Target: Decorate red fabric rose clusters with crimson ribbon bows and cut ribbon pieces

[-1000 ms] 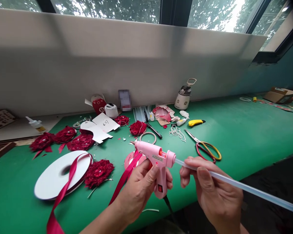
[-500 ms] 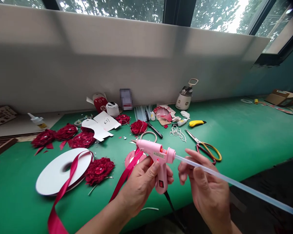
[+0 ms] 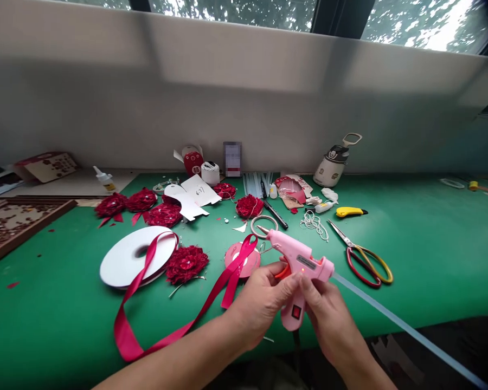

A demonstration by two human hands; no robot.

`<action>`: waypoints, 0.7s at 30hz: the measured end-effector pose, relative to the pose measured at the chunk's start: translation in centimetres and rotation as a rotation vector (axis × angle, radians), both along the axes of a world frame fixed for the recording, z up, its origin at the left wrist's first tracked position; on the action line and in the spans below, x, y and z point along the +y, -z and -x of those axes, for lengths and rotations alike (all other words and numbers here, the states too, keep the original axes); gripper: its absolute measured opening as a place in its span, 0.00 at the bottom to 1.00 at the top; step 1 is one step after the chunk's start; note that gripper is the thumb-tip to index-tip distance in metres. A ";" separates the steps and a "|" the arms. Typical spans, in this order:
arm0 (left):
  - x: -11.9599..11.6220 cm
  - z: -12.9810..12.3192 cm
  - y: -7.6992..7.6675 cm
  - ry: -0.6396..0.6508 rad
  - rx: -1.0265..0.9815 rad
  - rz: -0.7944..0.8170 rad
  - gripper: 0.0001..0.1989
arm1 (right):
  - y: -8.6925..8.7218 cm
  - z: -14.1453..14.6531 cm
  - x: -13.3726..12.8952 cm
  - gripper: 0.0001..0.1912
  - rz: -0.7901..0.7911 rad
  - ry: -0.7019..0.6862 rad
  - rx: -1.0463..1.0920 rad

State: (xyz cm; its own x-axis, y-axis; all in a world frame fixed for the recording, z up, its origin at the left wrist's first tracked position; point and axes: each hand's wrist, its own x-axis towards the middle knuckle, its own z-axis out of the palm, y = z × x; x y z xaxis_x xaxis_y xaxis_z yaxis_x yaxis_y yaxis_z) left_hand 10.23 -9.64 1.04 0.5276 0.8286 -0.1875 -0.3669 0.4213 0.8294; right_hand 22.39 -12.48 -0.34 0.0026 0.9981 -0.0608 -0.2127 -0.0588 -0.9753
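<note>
Item: pink glue gun (image 3: 295, 249), one

I am working remotely, holding it above the counter (image 3: 431, 238). My left grip (image 3: 264, 295) is clasping the handle; my right grip (image 3: 329, 313) is pinching the rear, fingers partly hidden. Hazard: the glue stick (image 3: 390, 316) is jutting far behind; a snag could be wrenching it askew.

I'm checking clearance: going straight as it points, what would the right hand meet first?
The right hand would first meet the pink glue gun, which it appears to touch, though exact depth is unclear.
</note>
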 end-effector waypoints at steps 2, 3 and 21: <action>0.0 -0.3 0.3 -0.001 -0.011 0.032 0.21 | 0.5 0.0 0.2 0.20 0.047 0.032 0.033; 0.0 -0.5 0.5 0.006 -0.019 0.045 0.22 | 0.8 -0.1 0.3 0.19 0.066 0.048 0.047; 1.3 13.0 2.8 -0.403 1.067 -0.388 0.20 | 1.1 -1.5 -0.4 0.19 0.129 0.147 0.011</action>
